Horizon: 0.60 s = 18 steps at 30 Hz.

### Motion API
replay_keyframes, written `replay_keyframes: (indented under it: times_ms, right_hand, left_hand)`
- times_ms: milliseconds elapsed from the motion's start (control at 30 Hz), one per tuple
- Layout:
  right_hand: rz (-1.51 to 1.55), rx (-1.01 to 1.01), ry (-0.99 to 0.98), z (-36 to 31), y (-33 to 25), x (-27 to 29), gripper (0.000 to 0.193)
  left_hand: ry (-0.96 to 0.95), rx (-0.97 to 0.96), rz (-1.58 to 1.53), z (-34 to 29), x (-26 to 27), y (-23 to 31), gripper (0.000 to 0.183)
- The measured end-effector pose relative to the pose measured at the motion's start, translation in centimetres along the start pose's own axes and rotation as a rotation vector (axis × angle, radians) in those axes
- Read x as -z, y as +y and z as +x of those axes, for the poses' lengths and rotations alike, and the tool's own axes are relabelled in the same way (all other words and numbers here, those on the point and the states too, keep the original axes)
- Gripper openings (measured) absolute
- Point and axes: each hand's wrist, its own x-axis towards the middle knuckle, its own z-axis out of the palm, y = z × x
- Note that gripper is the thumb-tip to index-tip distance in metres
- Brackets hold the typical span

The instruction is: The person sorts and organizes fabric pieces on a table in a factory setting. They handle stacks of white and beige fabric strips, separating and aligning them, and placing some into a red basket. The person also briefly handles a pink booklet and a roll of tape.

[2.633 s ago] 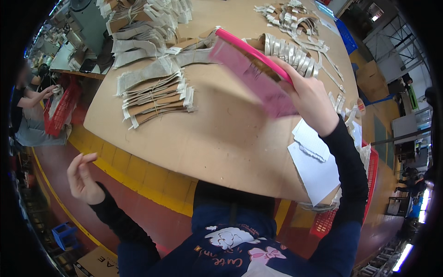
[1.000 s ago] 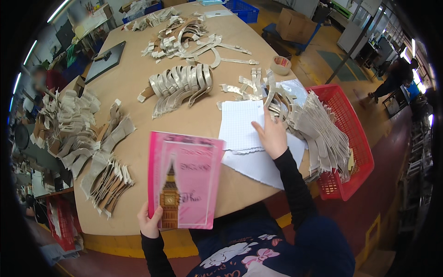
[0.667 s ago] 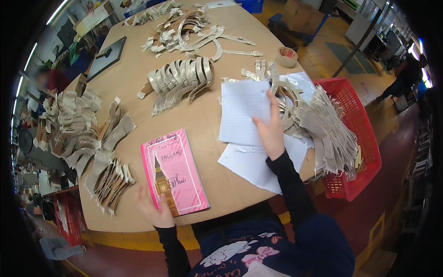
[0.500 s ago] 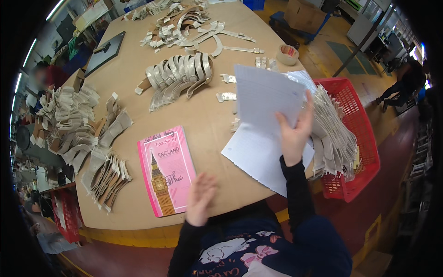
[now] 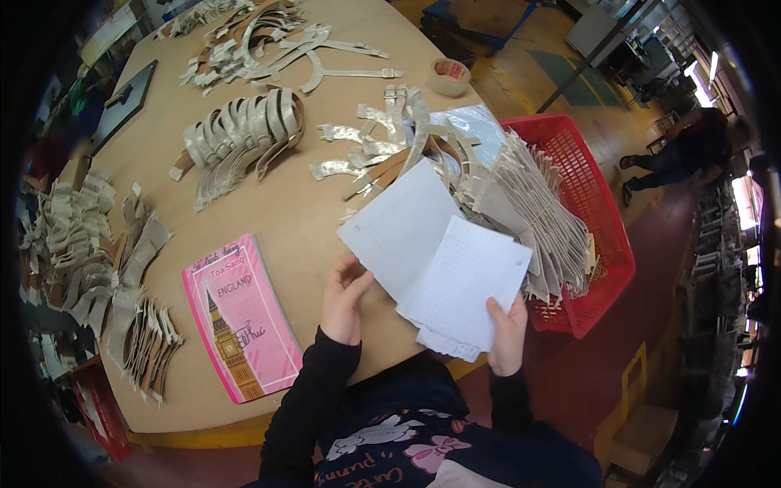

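Observation:
My right hand (image 5: 508, 332) grips several loose sheets of gridded white paper (image 5: 468, 281) by their lower right edge, thumb on top. The sheets lie fanned and overlapping, with torn lower edges. Beside their left edge is my left hand (image 5: 344, 302), thumb and fingers apart; whether it touches the paper I cannot tell. A pink notebook (image 5: 244, 321) with a clock tower on its cover lies on the table to the left of that hand. Just beyond the sheets is a loose pile of silvery straps with buckles (image 5: 390, 146), partly covered by the paper.
A red plastic basket (image 5: 606, 244) at the right holds bundled pale strap pieces (image 5: 541, 215). Stacks of strap pieces (image 5: 77, 244) lie at the left. Farther back are coiled buckled straps (image 5: 244, 134), a tape roll (image 5: 448, 77) and a dark board (image 5: 126, 102). Someone stands at far right.
My right hand has lowered the raised sheets, which now overlap nearly flat. My left hand has come from the notebook's edge to beside the paper. The view has shifted, uncovering the strap pile.

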Motion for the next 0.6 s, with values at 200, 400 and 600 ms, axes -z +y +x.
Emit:
replay_keyframes:
  times_ms: [200, 400, 600]
  right_hand:
    - [0.101, -0.085, 0.001, -0.8, 0.8, -0.3, 0.053]
    - [0.057, -0.128, -0.021, -0.7, -0.6, 0.3, 0.053]
    - [0.103, -0.111, -0.037, -1.0, -0.4, -0.1, 0.052]
  left_hand:
    - [-0.006, -0.025, 0.180, 1.4, -1.4, -0.8, 0.034]
    - [-0.349, -0.626, 0.726, -1.7, -1.4, -0.2, 0.025]
    - [-0.692, -0.515, 0.587, -1.2, -2.2, -1.6, 0.030]
